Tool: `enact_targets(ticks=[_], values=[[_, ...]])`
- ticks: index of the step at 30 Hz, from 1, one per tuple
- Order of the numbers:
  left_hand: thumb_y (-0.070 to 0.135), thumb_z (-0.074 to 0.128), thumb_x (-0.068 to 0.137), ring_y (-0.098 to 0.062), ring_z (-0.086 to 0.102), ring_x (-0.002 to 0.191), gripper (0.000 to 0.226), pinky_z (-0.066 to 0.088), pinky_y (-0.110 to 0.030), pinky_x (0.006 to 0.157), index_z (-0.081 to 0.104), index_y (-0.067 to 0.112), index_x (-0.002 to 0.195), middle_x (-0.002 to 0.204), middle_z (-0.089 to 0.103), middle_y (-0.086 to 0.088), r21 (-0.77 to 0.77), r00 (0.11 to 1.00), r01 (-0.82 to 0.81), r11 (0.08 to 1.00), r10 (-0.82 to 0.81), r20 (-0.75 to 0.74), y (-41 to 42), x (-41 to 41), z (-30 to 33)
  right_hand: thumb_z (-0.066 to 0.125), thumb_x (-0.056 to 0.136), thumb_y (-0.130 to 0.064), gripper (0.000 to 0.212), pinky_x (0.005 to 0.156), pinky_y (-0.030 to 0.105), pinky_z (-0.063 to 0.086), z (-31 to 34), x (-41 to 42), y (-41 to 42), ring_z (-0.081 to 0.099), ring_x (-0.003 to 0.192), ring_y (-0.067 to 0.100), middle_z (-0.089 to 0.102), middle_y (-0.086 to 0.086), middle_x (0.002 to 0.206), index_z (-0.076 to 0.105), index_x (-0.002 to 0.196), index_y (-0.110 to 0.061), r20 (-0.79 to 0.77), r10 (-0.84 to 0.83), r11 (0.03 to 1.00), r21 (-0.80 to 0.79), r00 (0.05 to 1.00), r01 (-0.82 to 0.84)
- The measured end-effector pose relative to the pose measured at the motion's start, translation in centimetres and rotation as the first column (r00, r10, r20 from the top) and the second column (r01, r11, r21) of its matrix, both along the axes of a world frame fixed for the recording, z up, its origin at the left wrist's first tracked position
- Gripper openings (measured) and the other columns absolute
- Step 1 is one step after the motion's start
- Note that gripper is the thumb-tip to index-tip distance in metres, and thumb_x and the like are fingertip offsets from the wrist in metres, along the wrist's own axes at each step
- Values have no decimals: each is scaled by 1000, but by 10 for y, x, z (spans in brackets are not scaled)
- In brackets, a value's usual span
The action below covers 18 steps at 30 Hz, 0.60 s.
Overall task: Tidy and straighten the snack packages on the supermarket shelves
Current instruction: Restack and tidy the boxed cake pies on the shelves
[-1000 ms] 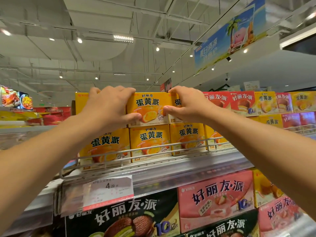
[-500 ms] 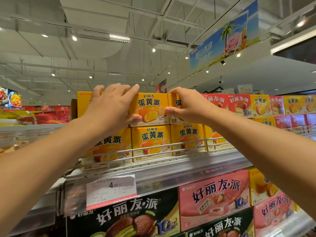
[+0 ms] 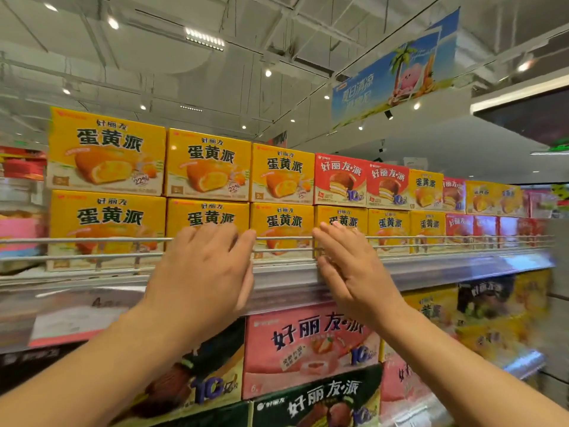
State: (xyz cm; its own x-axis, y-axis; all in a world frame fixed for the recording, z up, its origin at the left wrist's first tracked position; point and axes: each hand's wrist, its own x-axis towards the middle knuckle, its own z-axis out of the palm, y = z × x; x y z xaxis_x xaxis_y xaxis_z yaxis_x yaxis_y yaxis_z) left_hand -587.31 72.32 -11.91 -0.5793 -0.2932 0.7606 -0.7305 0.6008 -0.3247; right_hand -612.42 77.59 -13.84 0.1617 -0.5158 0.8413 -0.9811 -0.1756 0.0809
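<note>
Yellow egg-yolk pie boxes stand in two stacked rows on the top shelf, behind a wire rail (image 3: pixel 283 241). My left hand (image 3: pixel 203 272) lies flat with straight fingers in front of the lower-row box second from left (image 3: pixel 207 215). My right hand (image 3: pixel 348 266) is flat too, fingers up, at the seam between the third lower box (image 3: pixel 281 229) and the fourth (image 3: pixel 341 218). Between the two hands shows that third box. The upper-row yellow boxes (image 3: pixel 209 164) stand in line, untouched. Neither hand holds anything.
Red pie boxes (image 3: pixel 340 180) continue the upper row to the right. Below the shelf edge (image 3: pixel 286 285) stand a pink strawberry box (image 3: pixel 311 346) and dark chocolate pie boxes (image 3: pixel 197 383). A price tag (image 3: pixel 67 322) hangs at the left. A blue banner (image 3: pixel 394 72) hangs overhead.
Both hands have let go of the upper-row box and dropped to the lower row, now flat. The view has moved closer to the shelf.
</note>
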Motion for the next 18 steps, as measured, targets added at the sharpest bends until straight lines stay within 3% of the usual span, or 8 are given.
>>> enact_targets(ticks=[3, 7, 11, 13, 15, 18], values=[[38, 36, 84, -30, 63, 85, 49, 49, -42, 70, 65, 12, 114, 96, 68, -6, 22, 999, -28, 999, 29, -46, 2, -5, 0, 44, 97, -34, 49, 120, 39, 16, -4, -37, 10, 28, 144, 15, 38, -1, 152, 44, 144, -20, -78, 43, 999, 21, 996, -42], [40, 37, 77, -34, 64, 78, 50, 48, -46, 68, 67, 10, 104, 86, 68, -9, 53, 974, -151, 987, 158, -162, 7, -22, -1, 47, 95, -33, 55, 121, 32, 6, -8, -110, 31, 13, 147, 4, 24, -10, 157, 35, 148, -24, -38, 105, 991, 85, 994, -102], [41, 36, 73, -40, 60, 78, 55, 41, -50, 71, 66, 2, 97, 80, 65, -19, 138, 874, -351, 926, 377, -306, 26, -54, -6, 46, 97, -35, 51, 120, 31, 0, -4, -175, 36, 12, 147, 9, 22, -8, 156, 39, 146, -23, 29, 91, 992, 81, 995, -93], [43, 37, 78, -40, 57, 86, 57, 41, -51, 78, 63, -1, 104, 90, 63, -21, 150, 847, -421, 894, 447, -286, 40, -79, -10, 49, 98, -30, 47, 120, 39, 13, 1, -191, 35, 22, 144, 16, 34, -3, 151, 44, 144, -20, 86, 116, 991, 64, 990, -122], [45, 37, 83, -37, 55, 103, 61, 40, -55, 93, 59, 2, 120, 108, 62, -19, 121, 886, -392, 912, 409, -218, 52, -109, -16, 50, 96, -28, 46, 110, 45, 33, 0, -196, 31, 38, 131, 25, 49, 5, 138, 50, 140, -12, 73, 147, 989, 6, 986, -148], [50, 37, 86, -32, 48, 128, 68, 27, -55, 113, 49, 10, 140, 134, 55, -13, 122, 943, -297, 947, 311, -119, 66, -161, -14, 50, 92, -27, 48, 103, 45, 39, -4, -192, 27, 44, 120, 25, 53, 7, 126, 54, 136, -8, 111, 187, 982, -58, 976, -181]])
